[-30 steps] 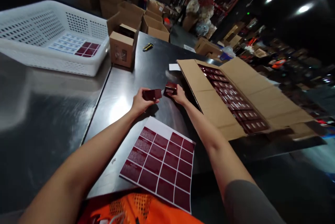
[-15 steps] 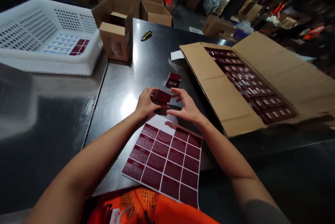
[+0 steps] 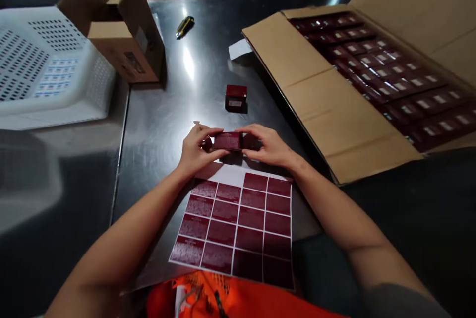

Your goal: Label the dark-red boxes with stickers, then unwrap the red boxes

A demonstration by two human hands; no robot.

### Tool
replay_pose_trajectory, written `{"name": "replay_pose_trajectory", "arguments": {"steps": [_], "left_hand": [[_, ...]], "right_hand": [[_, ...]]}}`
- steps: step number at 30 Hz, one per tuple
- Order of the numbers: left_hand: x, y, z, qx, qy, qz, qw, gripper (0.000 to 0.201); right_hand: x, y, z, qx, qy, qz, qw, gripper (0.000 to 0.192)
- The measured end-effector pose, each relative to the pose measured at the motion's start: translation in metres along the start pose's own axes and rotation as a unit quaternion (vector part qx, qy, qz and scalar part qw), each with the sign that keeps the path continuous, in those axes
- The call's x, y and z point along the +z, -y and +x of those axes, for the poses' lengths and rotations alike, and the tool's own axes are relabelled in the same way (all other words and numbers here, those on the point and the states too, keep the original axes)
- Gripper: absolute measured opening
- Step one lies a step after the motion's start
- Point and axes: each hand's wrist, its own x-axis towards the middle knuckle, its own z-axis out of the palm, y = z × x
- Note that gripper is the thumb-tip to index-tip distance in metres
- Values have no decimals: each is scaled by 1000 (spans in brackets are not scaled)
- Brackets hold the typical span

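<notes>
I count two loose red boxes: one (image 3: pixel 227 141) pinched between my left hand (image 3: pixel 195 148) and right hand (image 3: pixel 270 147), second box (image 3: pixel 235 97) just beyond them.

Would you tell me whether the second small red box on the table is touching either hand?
No: the second small red box stands alone on the steel table, apart from both hands, which hold another red box.

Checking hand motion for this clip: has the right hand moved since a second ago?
Yes. The right hand has left the second small red box, which stands by the carton flap, and come nearer, above the label sheet, gripping the held red box.
</notes>
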Motion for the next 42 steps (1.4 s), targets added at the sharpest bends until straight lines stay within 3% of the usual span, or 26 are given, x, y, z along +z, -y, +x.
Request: {"name": "replay_pose_trajectory", "arguments": {"steps": [4, 9, 13, 17, 21, 23, 26, 29, 32, 42], "left_hand": [[0, 0, -1, 10, 13, 23, 1000, 46], [-1, 4, 2, -39, 41, 11, 998, 59], [-1, 8, 2, -41, 61, -1, 997, 52], [0, 14, 0, 29, 38, 47, 998, 48], [0, 16, -3, 118, 15, 94, 988, 49], [0, 16, -3, 138, 16, 102, 985, 52], [-1, 15, -2, 149, 20, 102, 983, 59], [-1, 16, -2, 155, 7, 80, 985, 65], [0, 16, -2, 146, 3, 56, 988, 60], [1, 15, -5, 120, 6, 1, 993, 53]], "right_hand": [[11, 3, 1, 0, 10, -28, 1000, 47], [15, -2, 0, 30, -7, -34, 999, 46], [16, -4, -2, 11, -17, -13, 1000, 54], [16, -6, -3, -47, -39, -56, 997, 61], [14, -5, -3, -72, -28, -79, 994, 53], [15, -4, -3, -39, -32, -42, 998, 47], [18, -3, -3, 40, -42, 97, 994, 46], [21, -3, -2, 112, -27, 255, 960, 51], [21, -4, 0, 162, -23, 332, 929, 57], [21, -6, 1, 167, -31, 459, 872, 63]]}}
